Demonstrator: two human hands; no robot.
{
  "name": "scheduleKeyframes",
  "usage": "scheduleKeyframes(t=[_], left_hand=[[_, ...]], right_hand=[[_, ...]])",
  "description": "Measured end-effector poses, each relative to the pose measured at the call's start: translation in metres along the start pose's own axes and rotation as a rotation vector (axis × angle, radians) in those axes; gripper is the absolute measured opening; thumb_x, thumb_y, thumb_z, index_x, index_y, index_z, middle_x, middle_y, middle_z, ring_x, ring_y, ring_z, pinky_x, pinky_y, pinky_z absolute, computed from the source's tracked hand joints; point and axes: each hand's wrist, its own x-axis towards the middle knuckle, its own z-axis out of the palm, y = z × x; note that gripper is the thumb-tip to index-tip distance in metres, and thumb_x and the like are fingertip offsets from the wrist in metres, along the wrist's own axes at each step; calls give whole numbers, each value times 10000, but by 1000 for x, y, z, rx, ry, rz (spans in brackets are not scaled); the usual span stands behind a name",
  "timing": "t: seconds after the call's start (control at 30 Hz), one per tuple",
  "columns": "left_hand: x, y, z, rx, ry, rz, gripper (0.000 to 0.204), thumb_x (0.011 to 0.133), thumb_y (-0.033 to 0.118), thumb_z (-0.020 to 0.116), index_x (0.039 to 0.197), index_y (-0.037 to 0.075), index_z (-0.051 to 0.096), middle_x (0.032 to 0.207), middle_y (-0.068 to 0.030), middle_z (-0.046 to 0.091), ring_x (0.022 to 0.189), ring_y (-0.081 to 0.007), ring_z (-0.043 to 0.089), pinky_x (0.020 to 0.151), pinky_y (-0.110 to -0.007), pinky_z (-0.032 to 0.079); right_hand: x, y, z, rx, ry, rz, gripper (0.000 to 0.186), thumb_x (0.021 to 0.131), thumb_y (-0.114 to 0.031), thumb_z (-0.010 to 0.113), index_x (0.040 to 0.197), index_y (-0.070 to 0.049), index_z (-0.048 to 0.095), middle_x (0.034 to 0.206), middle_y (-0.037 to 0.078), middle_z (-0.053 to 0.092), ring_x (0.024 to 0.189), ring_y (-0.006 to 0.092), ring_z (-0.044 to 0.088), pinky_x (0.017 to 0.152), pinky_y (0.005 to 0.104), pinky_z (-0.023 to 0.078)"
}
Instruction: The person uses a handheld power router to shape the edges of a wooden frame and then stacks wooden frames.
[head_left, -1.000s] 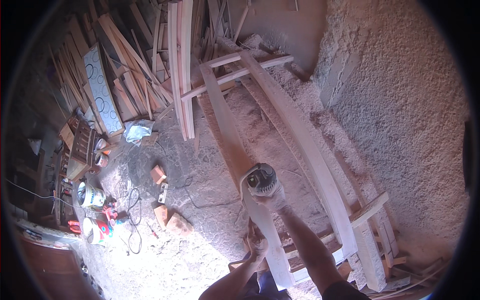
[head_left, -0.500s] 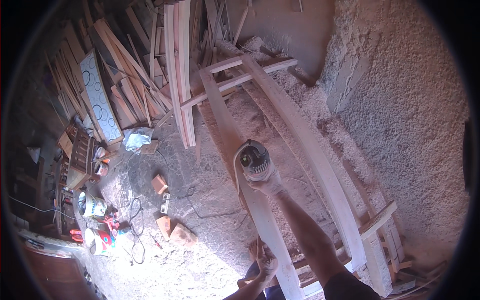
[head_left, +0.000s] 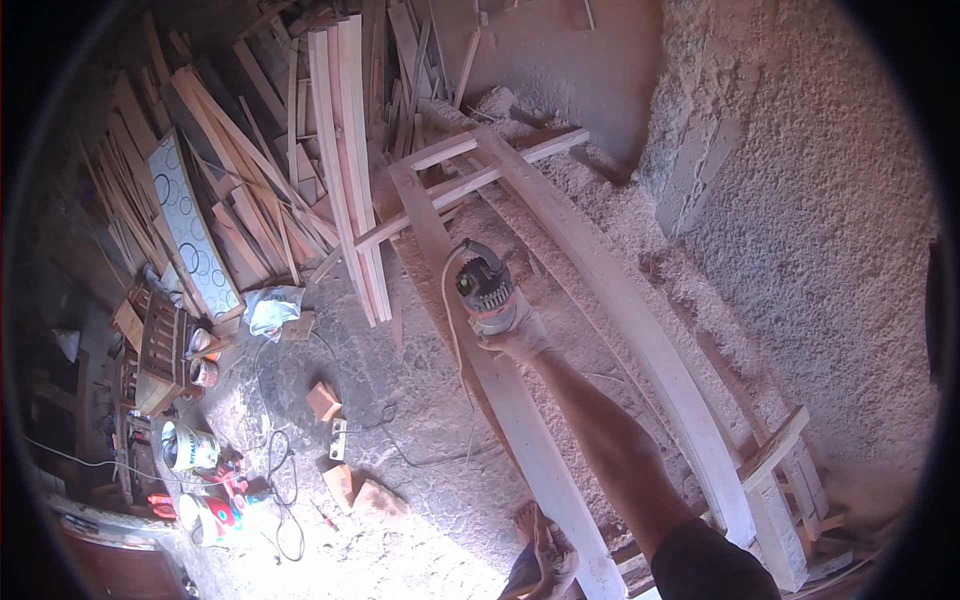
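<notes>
My right hand [head_left: 515,330] grips a dark corded power tool [head_left: 482,285] resting on a long pale plank [head_left: 525,430], with its cord looping down the left side. At the lower edge of the view, my left hand [head_left: 550,555] holds the same plank's left edge, its fingers partly hidden. The plank lies lengthwise in a rough frame, across a wooden crossbar [head_left: 460,192] at the far end; a second long board [head_left: 630,330] runs parallel on the right.
Stacked timber [head_left: 230,180] and a patterned panel [head_left: 195,225] lean at the back left. Buckets [head_left: 188,445], a wooden rack [head_left: 160,340], wood blocks [head_left: 323,400], a power strip [head_left: 338,440] and cables cover the left floor. A rough wall [head_left: 800,250] borders the right.
My right hand and the tool have travelled forward and left along the plank, away from me. My left hand sits lower and farther right in the view, which has also shifted slightly.
</notes>
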Motion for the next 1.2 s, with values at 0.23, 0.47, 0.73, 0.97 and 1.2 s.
scheduleKeyframes(t=[0.23,0.47,0.73,0.97,1.2], left_hand=[[88,-6,-27,175,-59,209,789,991,229,702,1609,-33,286,1522,-311,439,1367,-492,456,1129,-559,401],[108,27,-40,155,-320,401,979,802,195,904,1592,49,345,1533,-251,457,1363,-437,520,1129,-512,464],[31,52,-38,79,-468,408,879,835,205,876,1556,78,389,1484,-205,508,1308,-385,572,1075,-481,509],[-31,54,-38,89,-480,353,790,876,234,844,1530,103,420,1453,-170,539,1274,-346,600,1037,-457,535],[-85,50,-40,93,-484,287,702,917,264,813,1504,128,452,1422,-134,569,1240,-306,628,998,-433,562]], right_hand=[[-84,20,-18,-249,-46,-144,896,672,-229,944,1431,-91,489,1296,87,625,1176,217,636,1002,351,552],[-243,27,-37,-520,7,-182,894,708,-356,929,1442,-73,504,1321,113,607,1177,281,626,1039,388,517],[-364,21,-53,-294,-47,-154,1019,695,-217,987,1543,-86,436,1465,77,600,1313,204,598,1159,358,463],[-419,22,-63,-301,-94,-90,1016,696,-250,996,1533,-78,446,1451,79,607,1316,192,594,1156,354,462],[-468,18,-67,-340,-67,-176,1018,656,-403,985,1481,-89,479,1364,147,604,1245,285,623,1062,397,514]])
